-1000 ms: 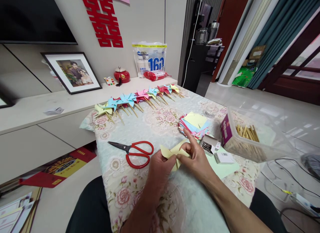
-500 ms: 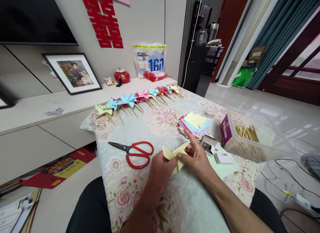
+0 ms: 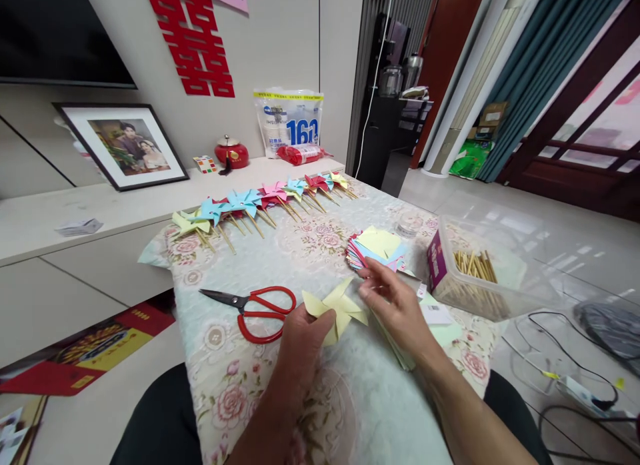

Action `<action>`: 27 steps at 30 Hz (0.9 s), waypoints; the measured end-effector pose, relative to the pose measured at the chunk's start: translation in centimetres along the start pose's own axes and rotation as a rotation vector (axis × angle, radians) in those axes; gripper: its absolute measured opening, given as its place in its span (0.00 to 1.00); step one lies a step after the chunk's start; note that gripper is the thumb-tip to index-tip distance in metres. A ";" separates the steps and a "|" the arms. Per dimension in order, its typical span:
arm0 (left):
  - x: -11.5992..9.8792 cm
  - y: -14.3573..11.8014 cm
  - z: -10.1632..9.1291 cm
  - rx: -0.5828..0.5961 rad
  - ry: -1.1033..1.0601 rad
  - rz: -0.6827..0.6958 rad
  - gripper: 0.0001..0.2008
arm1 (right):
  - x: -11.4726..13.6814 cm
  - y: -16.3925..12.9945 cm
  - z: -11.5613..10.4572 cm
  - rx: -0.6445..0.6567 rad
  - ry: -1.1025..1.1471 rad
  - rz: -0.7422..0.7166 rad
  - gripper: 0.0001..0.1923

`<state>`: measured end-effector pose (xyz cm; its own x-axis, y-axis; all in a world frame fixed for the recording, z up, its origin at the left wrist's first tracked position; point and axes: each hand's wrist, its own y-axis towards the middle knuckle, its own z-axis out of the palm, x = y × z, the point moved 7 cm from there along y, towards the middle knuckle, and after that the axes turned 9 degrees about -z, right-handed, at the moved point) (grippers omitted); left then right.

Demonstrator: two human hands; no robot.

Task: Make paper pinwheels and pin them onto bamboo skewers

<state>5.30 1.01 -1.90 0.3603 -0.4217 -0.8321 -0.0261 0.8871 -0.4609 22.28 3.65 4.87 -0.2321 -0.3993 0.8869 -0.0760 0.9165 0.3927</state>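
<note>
A pale yellow paper pinwheel [image 3: 343, 312] with folded blades is pinched in my left hand [image 3: 303, 344], the thumb pressed on its middle. To its right, my right hand [image 3: 397, 310] is off the paper, holding nothing, with its fingers apart. It hovers over pale green sheets [image 3: 447, 332] and mostly hides a small box there. Just beyond its fingertips lies a fanned stack of coloured paper squares [image 3: 379, 242], a yellow one on top. Red-handled scissors [image 3: 265, 310] lie left of my left hand, blades pointing left.
Finished pinwheels on sticks [image 3: 243, 202] line the table's far edge. A clear plastic tub of sticks [image 3: 480, 295] stands at the right, with a small round clear container [image 3: 410, 224] near it. Cables [image 3: 570, 345] lie on the floor beyond.
My right hand has let go of the yellow paper and moved right, its fingers spread. The pinwheel has opened to view in my left hand. The whole view has shifted slightly.
</note>
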 end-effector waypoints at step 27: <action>0.0 0.3 -0.1 -0.065 -0.188 -0.019 0.12 | -2.8 1.0 -3.6 0.503 -1.261 0.052 0.09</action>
<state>5.16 1.29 -2.10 0.5290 -0.3905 -0.7534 -0.0752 0.8628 -0.5000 26.37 5.60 3.63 -0.9469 -0.3200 -0.0323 -0.3200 0.9474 -0.0051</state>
